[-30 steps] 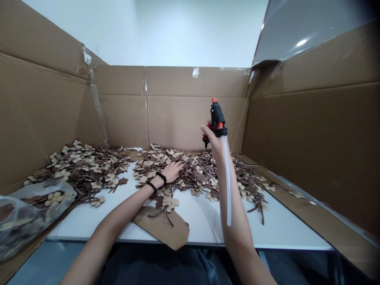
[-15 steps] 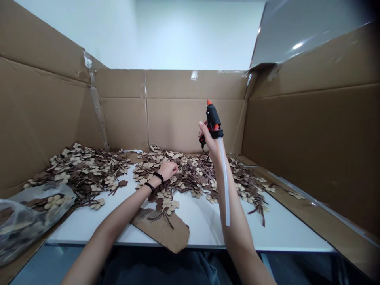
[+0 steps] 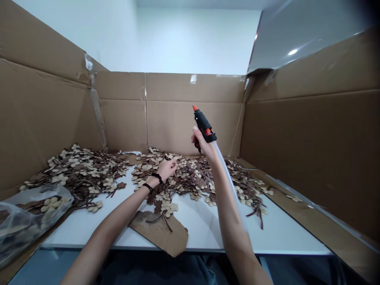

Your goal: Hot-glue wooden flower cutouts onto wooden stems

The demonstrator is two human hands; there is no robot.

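My right hand is wrapped round a black and orange glue gun, raised above the table. Its orange nozzle points up and to the left, and a long clear glue stick trails from its back end along my forearm. Over the middle heap of flower-shaped cutouts, cream and brown, is my left hand, with two dark bands at the wrist. Its fingers are curled together; whatever they hold, if anything, is hidden. A cream flower with dark stems rests at the upper edge of a cardboard piece.
Another heap of cutouts lies to the left. A clear plastic bag with more of them is at the near left. Tall cardboard walls enclose the white table at the back and both sides.
The glue gun in my right hand has moved left and a little lower, and its nozzle has tipped to the left. My left hand has stayed nearly in place over the heap.
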